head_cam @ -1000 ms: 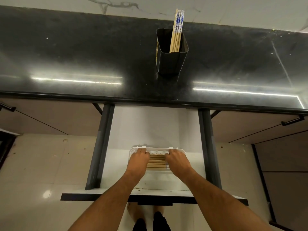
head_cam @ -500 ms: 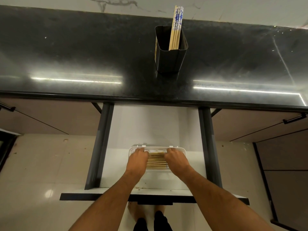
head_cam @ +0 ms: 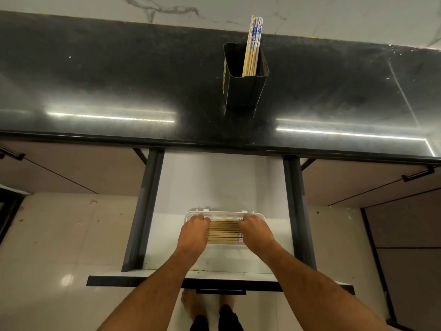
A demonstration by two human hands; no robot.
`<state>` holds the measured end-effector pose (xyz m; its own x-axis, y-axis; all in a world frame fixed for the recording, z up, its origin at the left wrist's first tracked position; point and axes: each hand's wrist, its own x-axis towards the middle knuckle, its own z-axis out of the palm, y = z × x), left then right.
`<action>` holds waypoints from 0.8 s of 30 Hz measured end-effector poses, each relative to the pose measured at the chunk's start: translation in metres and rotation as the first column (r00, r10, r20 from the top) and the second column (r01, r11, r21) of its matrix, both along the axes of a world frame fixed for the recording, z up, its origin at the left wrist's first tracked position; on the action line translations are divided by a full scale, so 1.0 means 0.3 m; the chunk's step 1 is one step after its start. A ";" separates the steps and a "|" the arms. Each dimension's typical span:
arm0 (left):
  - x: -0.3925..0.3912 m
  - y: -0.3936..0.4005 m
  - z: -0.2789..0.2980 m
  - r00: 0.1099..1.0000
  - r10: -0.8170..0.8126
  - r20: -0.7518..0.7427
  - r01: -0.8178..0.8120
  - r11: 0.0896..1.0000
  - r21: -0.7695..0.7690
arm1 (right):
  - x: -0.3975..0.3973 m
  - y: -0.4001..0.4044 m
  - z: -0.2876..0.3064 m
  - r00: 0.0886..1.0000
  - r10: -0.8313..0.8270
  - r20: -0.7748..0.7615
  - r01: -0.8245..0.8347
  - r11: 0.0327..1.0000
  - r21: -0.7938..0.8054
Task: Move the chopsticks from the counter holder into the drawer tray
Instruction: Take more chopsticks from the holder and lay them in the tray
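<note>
A black holder [head_cam: 243,91] stands on the dark counter [head_cam: 119,75] with several wooden chopsticks [head_cam: 253,44], blue-patterned at the top, upright in it. Below, the drawer [head_cam: 214,185] is pulled out. A white tray [head_cam: 223,214] lies in it with several chopsticks [head_cam: 223,231] side by side. My left hand [head_cam: 193,232] covers their left ends and my right hand [head_cam: 256,232] covers their right ends. Both hands rest palm down with fingers curled over the chopsticks.
The drawer has dark side rails [head_cam: 143,211] and a dark front panel [head_cam: 219,281] close to my body. Shut cabinet doors with black handles [head_cam: 417,174] flank the drawer. My feet [head_cam: 210,311] stand on the pale tiled floor [head_cam: 59,235] below.
Both hands have stayed on the chopsticks in the tray, with only slight shifts of the fingers. The view has tilted a little.
</note>
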<state>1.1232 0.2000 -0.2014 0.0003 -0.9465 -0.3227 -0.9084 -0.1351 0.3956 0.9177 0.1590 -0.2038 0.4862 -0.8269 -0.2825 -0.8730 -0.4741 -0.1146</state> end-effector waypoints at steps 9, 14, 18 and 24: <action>0.043 0.002 0.047 0.941 0.226 -0.254 -0.315 0.862 -0.399 | -0.063 0.000 0.034 0.727 -0.347 0.593 0.504 0.856 -0.118; 0.057 -0.041 0.066 0.541 0.719 -0.436 -0.794 0.607 0.016 | -0.046 -0.037 0.094 0.151 -0.822 0.549 0.818 0.416 0.397; 0.060 -0.059 0.078 0.278 0.905 -0.323 -0.836 0.393 0.383 | -0.029 -0.026 0.103 -0.062 -0.940 0.336 0.770 0.169 0.615; 0.053 -0.061 0.052 0.206 0.916 -0.343 -0.783 0.365 0.504 | 0.000 -0.010 0.081 -0.055 -0.966 0.254 0.744 0.130 0.656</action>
